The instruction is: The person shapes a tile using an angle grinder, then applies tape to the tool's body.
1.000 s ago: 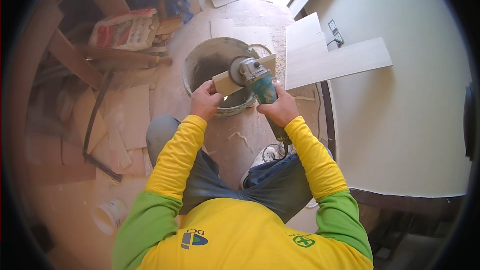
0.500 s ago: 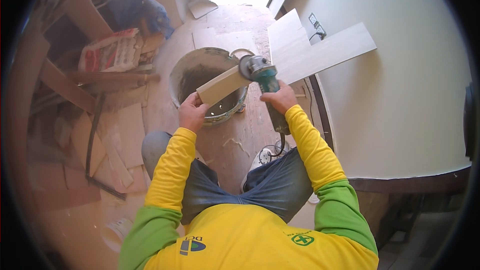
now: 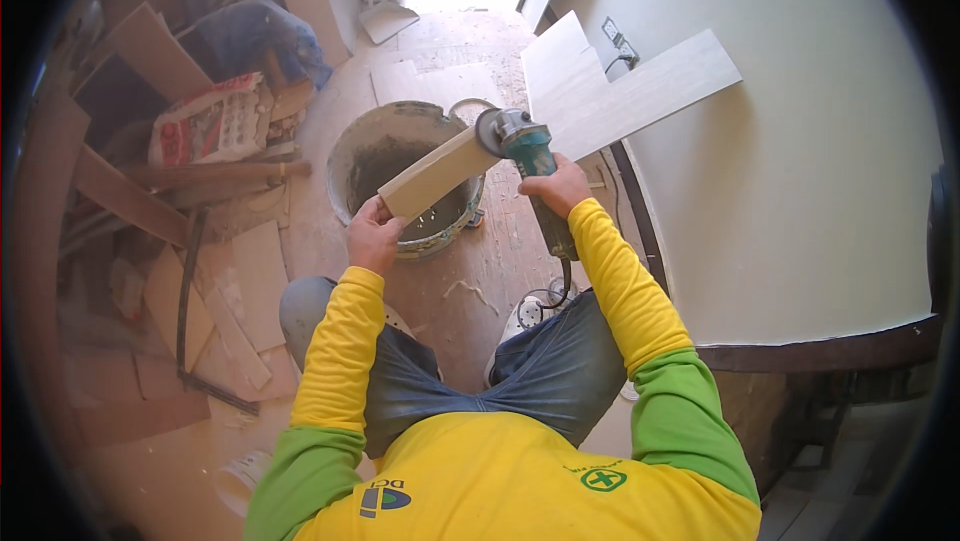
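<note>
My left hand (image 3: 374,239) grips the near-left end of a narrow beige tile strip (image 3: 425,177), held over a round, grimy plastic bucket (image 3: 350,151). My right hand (image 3: 560,186) is closed around the body of a teal angle grinder (image 3: 530,149), whose disc (image 3: 489,133) is at the far-right end of the strip; whether it touches is unclear. The bucket's interior is partly hidden by the strip. A power cord runs down from the grinder's tail. Larger pale boards (image 3: 660,91) stand behind the grinder, near the right wall.
At left lie a torn sack (image 3: 208,123), wooden planks (image 3: 130,196), a dark metal bar (image 3: 185,301), tile offcuts and blue plastic (image 3: 280,46). The right wall (image 3: 800,191) has sockets (image 3: 615,36). A bright doorway is ahead; a white tub (image 3: 240,481) sits at lower left.
My left hand has moved left and down with the strip, showing more of its length left of the disc. The camera view has also shifted slightly.
</note>
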A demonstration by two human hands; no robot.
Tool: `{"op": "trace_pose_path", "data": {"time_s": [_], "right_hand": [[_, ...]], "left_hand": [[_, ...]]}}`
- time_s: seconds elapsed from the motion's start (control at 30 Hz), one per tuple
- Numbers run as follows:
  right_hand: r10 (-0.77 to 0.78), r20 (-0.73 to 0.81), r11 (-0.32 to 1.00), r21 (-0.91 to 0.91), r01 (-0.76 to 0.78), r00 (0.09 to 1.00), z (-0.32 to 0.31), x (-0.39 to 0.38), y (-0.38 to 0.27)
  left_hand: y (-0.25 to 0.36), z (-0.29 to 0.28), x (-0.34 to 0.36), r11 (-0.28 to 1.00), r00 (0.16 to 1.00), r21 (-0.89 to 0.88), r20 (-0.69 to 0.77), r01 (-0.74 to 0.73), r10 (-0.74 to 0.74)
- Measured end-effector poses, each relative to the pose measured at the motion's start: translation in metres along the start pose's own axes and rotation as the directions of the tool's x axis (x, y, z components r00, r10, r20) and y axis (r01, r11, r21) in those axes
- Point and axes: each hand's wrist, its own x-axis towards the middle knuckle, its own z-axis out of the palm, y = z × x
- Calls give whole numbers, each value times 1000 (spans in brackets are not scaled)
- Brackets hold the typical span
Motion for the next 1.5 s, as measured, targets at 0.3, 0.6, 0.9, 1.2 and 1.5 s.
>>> {"op": "trace_pose_path", "data": {"time_s": [0.3, 0.6, 0.9, 1.2, 1.5], "right_hand": [[145, -50, 977, 166, -135, 988, -4, 12, 15], [-84, 109, 996, 52, 79, 990, 28, -26, -2], [-229, 247, 964, -72, 254, 941, 43, -76, -52], [-45, 32, 994, -102, 48, 998, 26, -33, -23], [-239, 247, 968, -14, 250, 939, 45, -82, -66]], "left_hand": [[-12, -6, 6, 1000, 1000, -8, -5, -17, 17], [-3, -2, 6, 1000, 1000, 3, 6, 20, -20], [-6, -4, 6, 999, 1000, 54, -13, 7, -6], [-4, -4, 4, 999, 999, -41, 21, 28, -27], [-7, -6, 7, 994, 999, 105, 23, -36, 34]]}}
